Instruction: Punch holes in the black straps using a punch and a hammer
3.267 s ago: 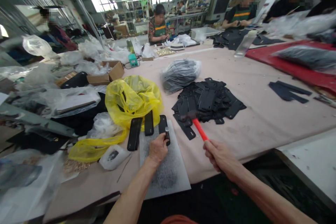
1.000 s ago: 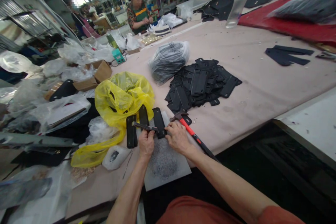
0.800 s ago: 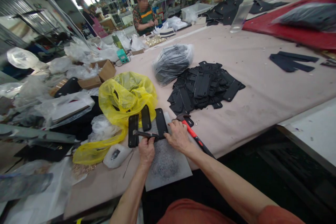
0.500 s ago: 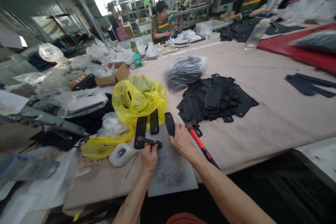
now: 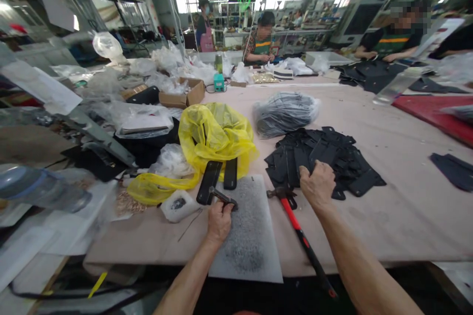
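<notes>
My left hand (image 5: 219, 221) pinches a dark metal tool (image 5: 223, 199) above the speckled white board (image 5: 246, 236). Two black strips (image 5: 230, 173) lie at the board's upper left, by the yellow bag (image 5: 212, 133). At the near edge of a heap of black pieces (image 5: 354, 157) is my right hand (image 5: 318, 183), its fingers bent down onto the pieces; whether they grip one is hidden. Between my hands, a hammer with a red and black handle (image 5: 291, 214) rests beside the board, its head over a small black piece.
A plastic-wrapped bundle (image 5: 286, 112) sits behind the heap. On the left are a white block (image 5: 179, 205), an open cardboard box (image 5: 190, 94) and clear bags. Co-workers sit across the table (image 5: 395, 221); a bottle (image 5: 399, 86) stands tilted-looking at the right.
My right hand has moved from the board to the heap on the right. The black strip it touched is no longer on the board. The view has turned, shifting the scene.
</notes>
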### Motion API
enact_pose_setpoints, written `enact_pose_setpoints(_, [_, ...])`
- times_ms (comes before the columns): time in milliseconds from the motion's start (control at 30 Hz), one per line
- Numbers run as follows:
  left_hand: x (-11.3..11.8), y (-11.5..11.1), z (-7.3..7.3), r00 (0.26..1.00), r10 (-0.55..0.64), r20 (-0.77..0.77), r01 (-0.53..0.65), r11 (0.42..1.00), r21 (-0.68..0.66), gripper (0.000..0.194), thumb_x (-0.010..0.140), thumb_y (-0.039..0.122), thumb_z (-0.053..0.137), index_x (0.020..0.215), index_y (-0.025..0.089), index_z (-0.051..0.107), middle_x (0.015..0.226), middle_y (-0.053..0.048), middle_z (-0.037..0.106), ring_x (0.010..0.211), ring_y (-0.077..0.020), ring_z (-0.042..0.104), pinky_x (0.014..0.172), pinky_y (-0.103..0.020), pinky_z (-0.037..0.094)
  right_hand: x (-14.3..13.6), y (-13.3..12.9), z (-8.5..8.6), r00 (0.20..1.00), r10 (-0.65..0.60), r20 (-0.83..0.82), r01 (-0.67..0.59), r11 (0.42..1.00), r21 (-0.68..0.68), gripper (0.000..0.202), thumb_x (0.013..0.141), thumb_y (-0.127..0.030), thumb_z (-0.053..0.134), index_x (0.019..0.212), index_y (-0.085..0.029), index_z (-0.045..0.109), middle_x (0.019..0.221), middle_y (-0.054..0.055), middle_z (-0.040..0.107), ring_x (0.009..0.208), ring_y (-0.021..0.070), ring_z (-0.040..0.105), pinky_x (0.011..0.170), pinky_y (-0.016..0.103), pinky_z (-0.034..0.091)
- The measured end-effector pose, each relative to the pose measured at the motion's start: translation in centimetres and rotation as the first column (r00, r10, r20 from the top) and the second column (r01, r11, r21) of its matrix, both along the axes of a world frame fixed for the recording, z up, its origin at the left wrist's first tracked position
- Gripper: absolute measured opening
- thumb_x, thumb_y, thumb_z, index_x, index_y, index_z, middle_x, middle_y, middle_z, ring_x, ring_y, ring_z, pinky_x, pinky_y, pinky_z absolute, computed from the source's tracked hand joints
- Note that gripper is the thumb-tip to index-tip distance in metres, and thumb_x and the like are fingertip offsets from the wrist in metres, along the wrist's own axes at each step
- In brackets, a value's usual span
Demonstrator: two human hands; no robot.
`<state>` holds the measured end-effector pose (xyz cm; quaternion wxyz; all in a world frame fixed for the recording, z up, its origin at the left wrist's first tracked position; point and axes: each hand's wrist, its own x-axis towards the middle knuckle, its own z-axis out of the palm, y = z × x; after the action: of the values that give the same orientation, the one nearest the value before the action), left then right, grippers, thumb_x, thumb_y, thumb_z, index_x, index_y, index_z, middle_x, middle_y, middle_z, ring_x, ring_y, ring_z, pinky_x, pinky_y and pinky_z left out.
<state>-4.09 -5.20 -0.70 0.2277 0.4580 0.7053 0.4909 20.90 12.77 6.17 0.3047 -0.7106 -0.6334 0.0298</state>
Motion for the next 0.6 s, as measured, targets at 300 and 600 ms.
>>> enact_pose_setpoints(300, [-0.2, 0.1, 0.1, 0.999, 0.025, -0.045, -0.026, 1.0, -0.01, 0.02, 0.084, 0.032, 0.053, 0.085, 0.018, 0.069, 0.076, -0.007, 0.072, 0.071, -0.0235, 0.068, 0.064, -0.031, 0.049, -17.2, -6.4, -1.5, 0.876, 0.483, -0.001, -0.447, 0.811, -0.378, 0.049, 0.082, -0.051, 0.061, 0.114, -0.014, 0.058, 0.107, 0.014, 0.065, 0.099, 0.0269, 0.063, 0.083, 0.035, 0.047])
enact_pose_setpoints(600, [-0.3, 0.3, 0.5, 0.998, 0.018, -0.056, -0.017, 1.0, 0.009, 0.019, 0.085, 0.03, 0.053, 0.082, 0.018, 0.067, 0.075, -0.006, 0.072, 0.07, -0.0221, 0.067, 0.062, -0.029, 0.048, -18.8, -4.8, -1.1, 0.89, 0.455, 0.016, -0.375, 0.752, -0.543, 0.048, 0.083, -0.026, 0.059, 0.125, -0.007, 0.047, 0.103, 0.019, 0.068, 0.098, 0.0292, 0.067, 0.079, 0.035, 0.048])
